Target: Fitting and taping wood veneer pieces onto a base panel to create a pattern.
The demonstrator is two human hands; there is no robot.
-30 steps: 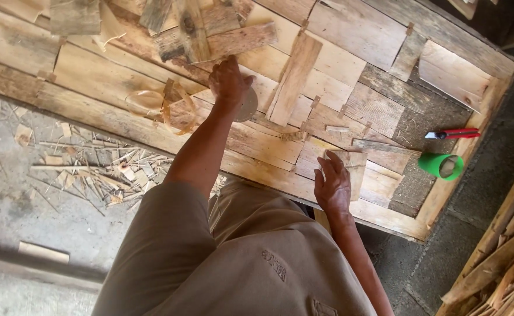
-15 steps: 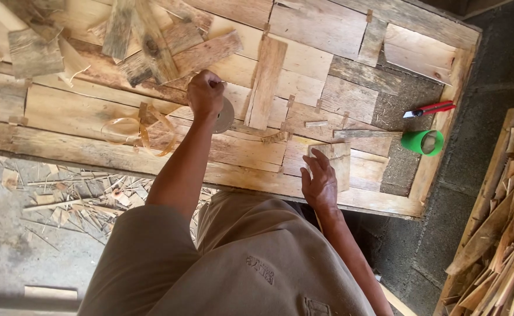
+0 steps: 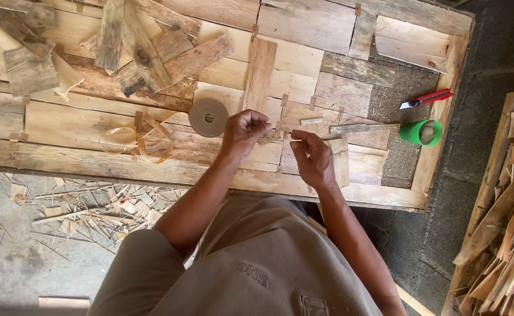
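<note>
Both hands have come together since the earlier frame: the left hand [image 3: 246, 130] has let go of the tape roll [image 3: 208, 117], which now lies flat on the boards just beside it, and the right hand [image 3: 313, 155] has lifted off the wood to meet it. Between them, over the middle of the wooden panel [image 3: 441, 146], they pinch a small scrap, likely a short strip of brown tape [image 3: 265, 139]; it is too small to tell for sure. Left fingers are curled tight, right fingertips narrowed onto one end. Such a strip would be light, limp and sticky, best taken by its ends. Around it lie rough, dry, splintery planks, curled tape offcuts [image 3: 143, 137], a green cup [image 3: 422, 132], a red utility knife [image 3: 425, 98] and a stack of stiff slats [image 3: 502, 234].
</note>
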